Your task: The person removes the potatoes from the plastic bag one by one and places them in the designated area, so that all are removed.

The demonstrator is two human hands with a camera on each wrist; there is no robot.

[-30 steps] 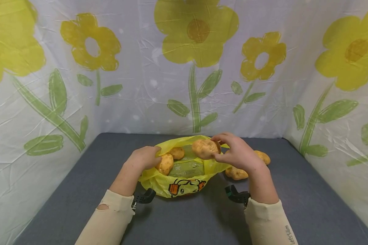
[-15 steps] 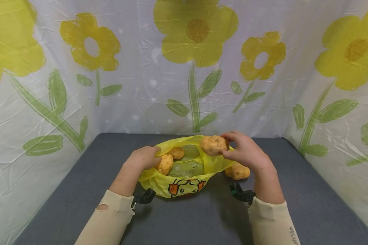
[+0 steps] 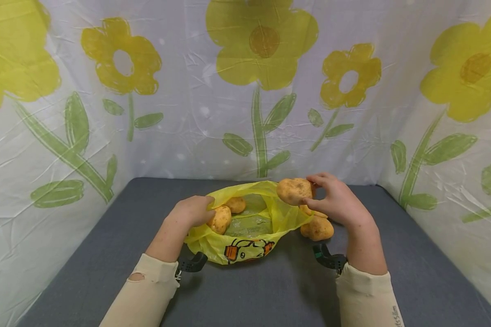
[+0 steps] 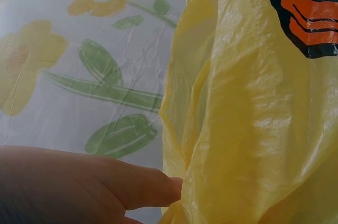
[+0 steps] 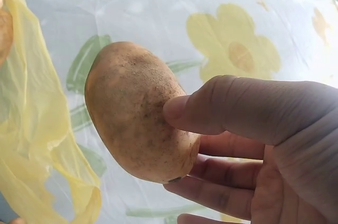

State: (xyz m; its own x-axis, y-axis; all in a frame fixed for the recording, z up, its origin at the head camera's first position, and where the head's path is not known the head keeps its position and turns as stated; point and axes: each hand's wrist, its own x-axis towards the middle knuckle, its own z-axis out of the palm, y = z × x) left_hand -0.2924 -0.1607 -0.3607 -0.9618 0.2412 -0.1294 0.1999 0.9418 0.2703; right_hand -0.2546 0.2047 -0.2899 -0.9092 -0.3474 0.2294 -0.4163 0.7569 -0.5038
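A yellow plastic bag [image 3: 245,249] with a printed cartoon face lies with its mouth spread. At its left rim, my left hand [image 3: 191,210] pinches the thin plastic; in the left wrist view a fingertip presses into the bag's fold [image 4: 211,145]. Two potatoes, one nearer [image 3: 221,220] and one farther [image 3: 236,204], sit inside on the left. My right hand [image 3: 338,200] holds a large potato [image 5: 140,113] between thumb and fingers, raised over the bag's right rim. Beneath that hand, another potato [image 3: 318,228] rests on the table, with one more partly hidden behind it.
The dark grey table [image 3: 245,295] runs back to a white flowered cloth [image 3: 180,136], which hangs behind it and along both sides. Each wrist carries a black camera mount [image 3: 330,260].
My right hand has moved to the right with the potato, from above the bag's opening to its right rim. The left hand and the bag's left side stay in place.
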